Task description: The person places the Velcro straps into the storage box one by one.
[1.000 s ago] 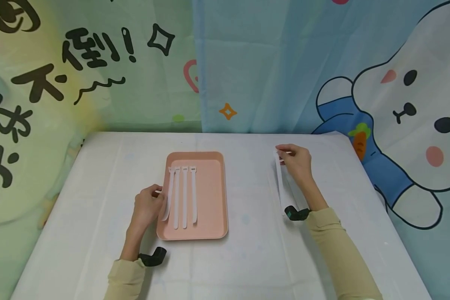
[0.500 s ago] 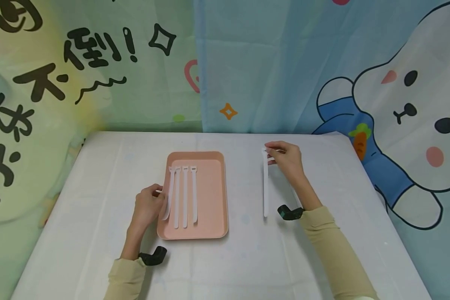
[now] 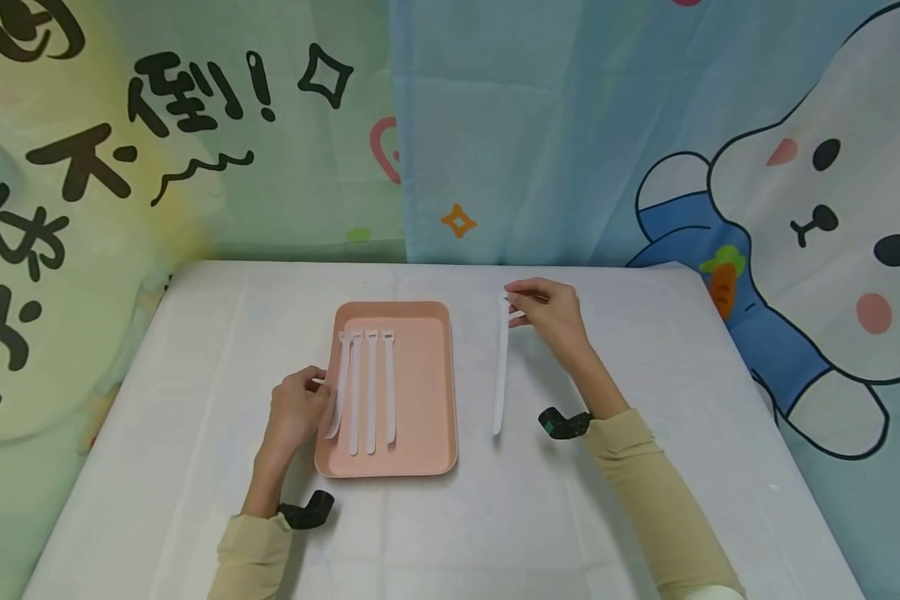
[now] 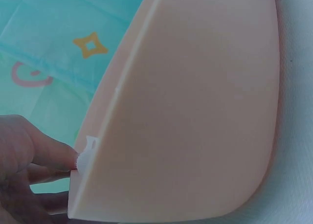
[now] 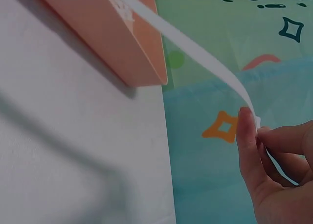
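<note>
On the green wall cloth (image 3: 195, 167) behind the tabletop, big black brush-style Chinese characters read "不倒!", the exclamation mark followed by a small black diamond outline and a wavy line drawn under the characters. More black characters run down the cloth's left edge, but they are cut off and I cannot read them. The blue cloth (image 3: 540, 125) beside it carries no writing I can read.
</note>
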The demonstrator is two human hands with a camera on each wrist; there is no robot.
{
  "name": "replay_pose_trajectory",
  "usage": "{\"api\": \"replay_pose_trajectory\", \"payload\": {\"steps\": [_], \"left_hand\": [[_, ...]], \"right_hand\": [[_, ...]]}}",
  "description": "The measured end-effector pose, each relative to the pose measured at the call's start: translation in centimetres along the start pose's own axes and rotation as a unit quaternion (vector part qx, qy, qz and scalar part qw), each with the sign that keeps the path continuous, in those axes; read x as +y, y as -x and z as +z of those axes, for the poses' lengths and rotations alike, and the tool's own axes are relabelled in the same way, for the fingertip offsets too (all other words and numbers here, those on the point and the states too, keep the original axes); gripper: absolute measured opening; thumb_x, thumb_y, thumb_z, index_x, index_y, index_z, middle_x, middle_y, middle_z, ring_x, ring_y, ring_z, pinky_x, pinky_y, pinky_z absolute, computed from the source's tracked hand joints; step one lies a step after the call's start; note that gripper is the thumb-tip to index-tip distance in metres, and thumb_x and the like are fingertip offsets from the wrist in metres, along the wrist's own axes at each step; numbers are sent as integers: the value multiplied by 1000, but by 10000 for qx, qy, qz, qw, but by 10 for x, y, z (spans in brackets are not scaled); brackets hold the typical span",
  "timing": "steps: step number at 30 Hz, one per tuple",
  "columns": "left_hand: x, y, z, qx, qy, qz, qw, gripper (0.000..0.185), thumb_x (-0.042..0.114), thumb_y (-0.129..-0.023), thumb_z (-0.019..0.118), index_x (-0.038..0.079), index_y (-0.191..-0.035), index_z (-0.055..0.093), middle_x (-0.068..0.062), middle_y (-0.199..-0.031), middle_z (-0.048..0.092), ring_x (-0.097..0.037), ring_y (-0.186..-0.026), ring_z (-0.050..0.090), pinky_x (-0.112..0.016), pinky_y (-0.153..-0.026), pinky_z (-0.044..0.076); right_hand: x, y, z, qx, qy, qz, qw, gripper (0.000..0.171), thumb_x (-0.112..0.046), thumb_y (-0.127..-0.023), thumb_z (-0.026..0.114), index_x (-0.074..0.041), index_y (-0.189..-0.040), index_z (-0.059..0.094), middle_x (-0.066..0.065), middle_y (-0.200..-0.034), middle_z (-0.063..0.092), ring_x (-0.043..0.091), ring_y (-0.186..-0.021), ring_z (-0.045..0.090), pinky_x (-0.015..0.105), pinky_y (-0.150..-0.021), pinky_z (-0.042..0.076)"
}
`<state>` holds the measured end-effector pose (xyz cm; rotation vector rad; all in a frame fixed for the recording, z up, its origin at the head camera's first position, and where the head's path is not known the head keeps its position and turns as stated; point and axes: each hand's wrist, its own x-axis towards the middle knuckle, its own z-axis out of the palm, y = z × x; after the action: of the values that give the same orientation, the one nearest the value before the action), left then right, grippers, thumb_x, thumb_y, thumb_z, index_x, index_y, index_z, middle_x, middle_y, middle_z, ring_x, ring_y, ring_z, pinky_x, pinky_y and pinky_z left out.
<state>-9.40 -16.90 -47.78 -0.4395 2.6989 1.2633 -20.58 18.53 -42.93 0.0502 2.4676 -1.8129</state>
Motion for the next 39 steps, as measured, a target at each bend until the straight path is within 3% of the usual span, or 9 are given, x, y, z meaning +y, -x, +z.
{"api": "replay_pose_trajectory", "payload": {"steps": [6, 14, 24, 39], "left_hand": [[0, 0, 0, -20, 19, -14, 10000, 32, 9, -97, 54, -4, -123, 67, -27, -105, 71, -30, -80, 68, -32, -61, 51], [1, -1, -1, 2, 3, -23, 10000, 32, 9, -96, 54, -4, -122, 67, -27, -105, 71, -31, -81, 68, -32, -61, 52], [0, -1, -2, 7, -2, 34, 10000, 33, 11, -97, 55, -5, -123, 67, -28, -105, 71, -32, -81, 69, -33, -61, 52], [0, -1, -1, -44, -16, 56, 10000, 32, 10, -97, 55, -5, -122, 67, -28, -106, 71, -32, -81, 69, -32, -61, 53]], "right_hand": [[-6, 1, 11, -140, -17, 25, 9999, 27, -15, -99, 67, 1, -121, 71, 19, -115, 69, 34, -95, 68, 33, -76, 61], [-9, -2, 30, -265, -117, -33, 9996, 26, -16, -99, 68, 1, -119, 71, 17, -112, 69, 28, -91, 69, 29, -73, 61], [-14, -1, 52, -467, -352, 36, 9983, 24, -13, -99, 67, 1, -118, 71, 19, -113, 69, 33, -95, 68, 39, -78, 62], [-12, -3, 78, -790, -575, 41, 9952, 21, -6, -99, 63, 2, -116, 72, 16, -107, 68, 26, -86, 69, 37, -75, 62]]}}
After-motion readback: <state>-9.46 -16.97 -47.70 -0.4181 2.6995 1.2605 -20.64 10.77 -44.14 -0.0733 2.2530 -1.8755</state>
